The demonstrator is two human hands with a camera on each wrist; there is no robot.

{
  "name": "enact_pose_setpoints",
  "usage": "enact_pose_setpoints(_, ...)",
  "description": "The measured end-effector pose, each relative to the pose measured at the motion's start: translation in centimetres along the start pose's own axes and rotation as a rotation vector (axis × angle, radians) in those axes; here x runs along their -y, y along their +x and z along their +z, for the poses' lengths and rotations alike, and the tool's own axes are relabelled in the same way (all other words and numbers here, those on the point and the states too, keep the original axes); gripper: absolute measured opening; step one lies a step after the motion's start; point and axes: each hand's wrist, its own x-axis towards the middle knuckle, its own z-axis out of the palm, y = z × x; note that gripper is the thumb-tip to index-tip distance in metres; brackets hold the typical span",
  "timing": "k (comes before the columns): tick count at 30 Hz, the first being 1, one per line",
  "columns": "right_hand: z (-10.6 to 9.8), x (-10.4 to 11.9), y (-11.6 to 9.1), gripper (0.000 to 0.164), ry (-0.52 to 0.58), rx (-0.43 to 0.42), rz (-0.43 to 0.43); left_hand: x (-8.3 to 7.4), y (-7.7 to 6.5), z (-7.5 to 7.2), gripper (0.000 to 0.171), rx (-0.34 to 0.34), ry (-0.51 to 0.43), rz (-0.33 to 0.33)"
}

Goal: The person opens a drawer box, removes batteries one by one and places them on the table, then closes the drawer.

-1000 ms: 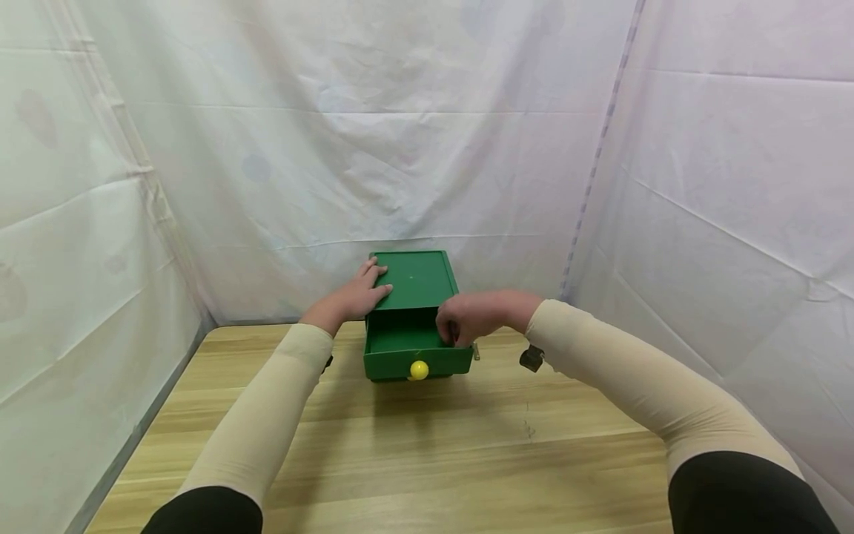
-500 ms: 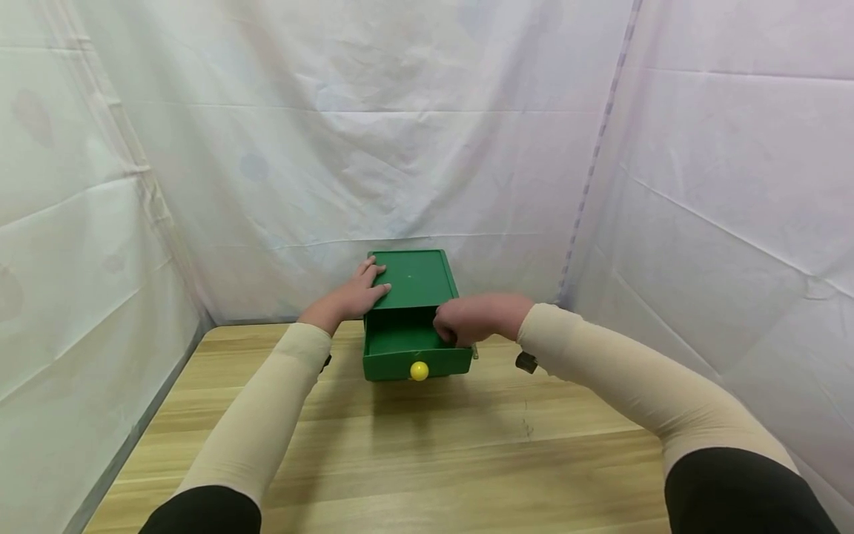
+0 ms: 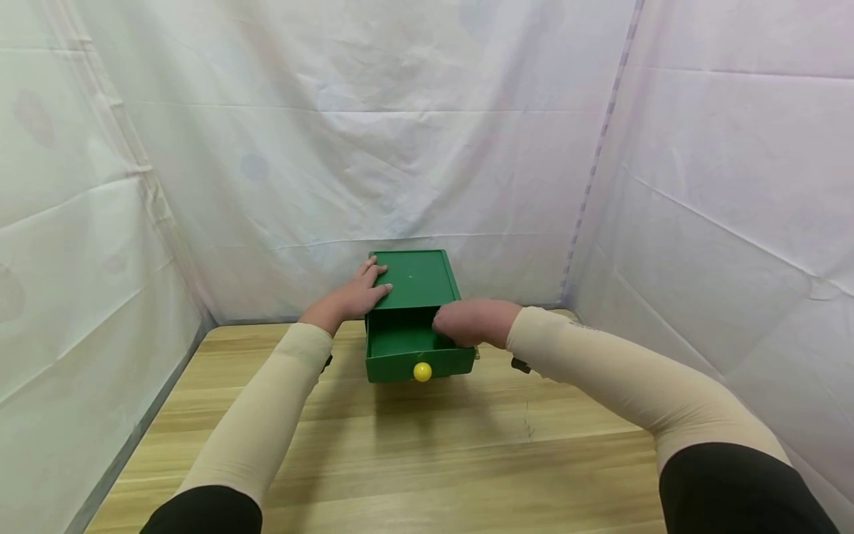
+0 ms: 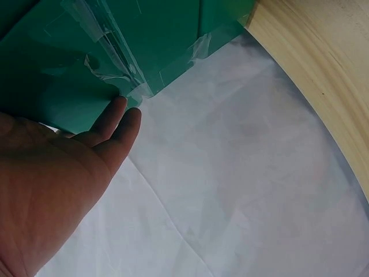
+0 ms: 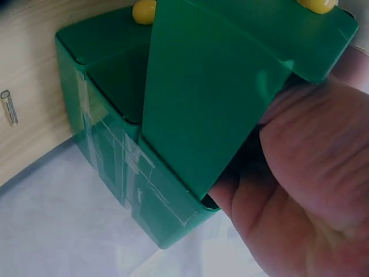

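Observation:
A green two-drawer box (image 3: pixel 416 278) stands toward the back of the table, its upper drawer (image 3: pixel 394 365) pulled out by a yellow knob (image 3: pixel 422 371). My left hand (image 3: pixel 356 297) rests on the box's top left edge with fingers spread; the left wrist view shows its straight fingers (image 4: pixel 128 130) along the taped green side. My right hand (image 3: pixel 472 321) reaches over the right wall into the pulled-out drawer. In the right wrist view the palm of that hand (image 5: pixel 311 179) is seen close up; its fingertips are hidden in the drawer, so I cannot tell what they hold.
The lower drawer (image 5: pixel 104 37) is closed, with its own yellow knob (image 5: pixel 144 11). A small battery-like cylinder (image 5: pixel 10 108) lies on the wooden table (image 3: pixel 414 460) to the right of the box. White curtains (image 3: pixel 373 148) hang behind and at both sides.
My right hand has moved left and deeper into the drawer, its wrist lowering and the fingers going out of sight. The left hand stays in place on the box.

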Motion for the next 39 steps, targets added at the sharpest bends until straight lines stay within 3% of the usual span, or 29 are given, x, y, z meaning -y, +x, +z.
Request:
enact_pose_setpoints(7, 0.3, -0.1, 0.2, 0.017, -0.022, -0.003, -0.033, 0.1, 0.0, 0.0, 0.068, 0.005, -0.001, 0.006)
enact_pose_setpoints(17, -0.2, -1.2, -1.1, 0.032, 0.231, -0.054, -0.072, 0.0, 0.0, -0.1, 0.067, 0.005, -0.018, 0.011)
enact_pose_setpoints(24, -1.1, -2.1, -2.1, 0.018, 0.300, -0.123, -0.100, 0.0, -0.1, -0.1, 0.067, 0.007, -0.015, 0.006)
enact_pose_setpoints(33, -2.0, -3.8, -4.7, 0.017, 0.472, -0.259, -0.135, 0.0, -0.3, -0.1, 0.068, 0.005, -0.013, 0.002)
enact_pose_setpoints(39, -2.3, -5.2, -6.2, 0.014, 0.546, -0.323, -0.072, 0.0, -0.1, -0.1, 0.067, 0.006, -0.011, 0.007)
